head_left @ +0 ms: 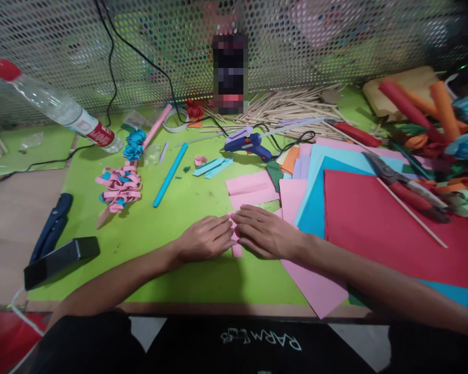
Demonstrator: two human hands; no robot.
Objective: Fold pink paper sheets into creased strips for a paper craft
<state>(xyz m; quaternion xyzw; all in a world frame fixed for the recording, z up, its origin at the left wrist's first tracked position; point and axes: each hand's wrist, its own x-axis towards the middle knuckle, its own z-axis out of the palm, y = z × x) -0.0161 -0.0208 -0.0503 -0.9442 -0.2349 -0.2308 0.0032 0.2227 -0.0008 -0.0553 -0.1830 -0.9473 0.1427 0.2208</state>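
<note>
A narrow pink paper strip [237, 249] lies upright in view on the green tabletop, with both hands meeting over it. My left hand [206, 238] has its fingers drawn together, the tips pinching the strip's left edge. From the other side, my right hand [265, 232] is closed on the strip, fingers pressed together. Its middle part is hidden by the fingertips. Just beyond the hands rests a wider pink paper piece [252, 188] with a crease across it. A stack of pink, blue and red paper sheets [390, 228] reaches under my right forearm.
A blue glue gun [249, 145] lies behind the hands, near wooden sticks [288, 106]. Pliers [409, 189] rest on the red sheet. To the left are a pink paper flower [120, 187], a blue paper tube [170, 175], a bottle [62, 109], a stapler [52, 226] and a phone [62, 262].
</note>
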